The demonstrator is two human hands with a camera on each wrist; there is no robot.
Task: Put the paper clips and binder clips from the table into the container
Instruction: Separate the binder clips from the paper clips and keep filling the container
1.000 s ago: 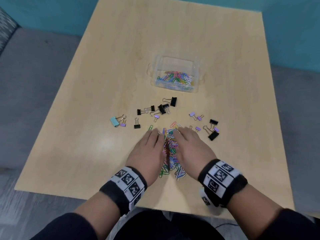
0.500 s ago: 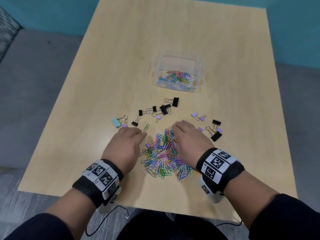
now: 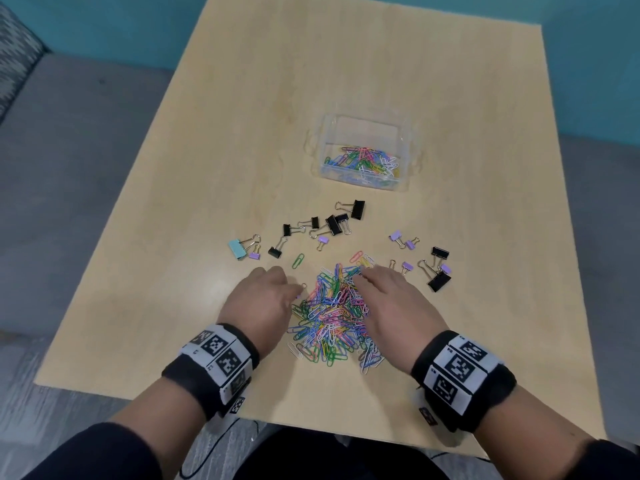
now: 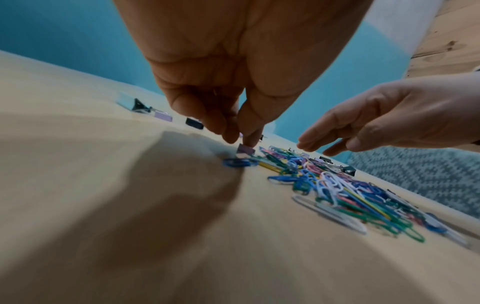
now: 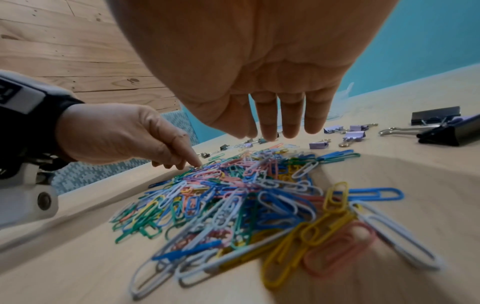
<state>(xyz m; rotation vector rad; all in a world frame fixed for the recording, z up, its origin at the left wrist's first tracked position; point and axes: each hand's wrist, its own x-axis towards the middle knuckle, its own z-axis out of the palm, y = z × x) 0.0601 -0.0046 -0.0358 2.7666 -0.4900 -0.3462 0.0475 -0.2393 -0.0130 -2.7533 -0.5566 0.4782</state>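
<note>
A heap of coloured paper clips [image 3: 334, 315] lies near the table's front edge, between my hands. My left hand [image 3: 294, 289] is at the heap's left edge; in the left wrist view its thumb and forefinger [image 4: 240, 140] pinch a small purple binder clip [image 4: 245, 151] that still touches the table. My right hand [image 3: 363, 276] hovers over the heap's far right part with fingers straight [image 5: 270, 131] and holds nothing. The clear plastic container [image 3: 409, 157] stands farther back and has paper clips in it.
Black binder clips [image 3: 332, 223] lie scattered between heap and container. A teal binder clip [image 3: 236, 249] lies to the left, and more purple and black ones [image 3: 438, 280] to the right. The wooden table [image 3: 207, 168] ends just behind my wrists.
My hands, pressed together around the heap a second ago, have parted and the heap has spread out. The left hand has moved to the heap's left edge and pinched down there.
</note>
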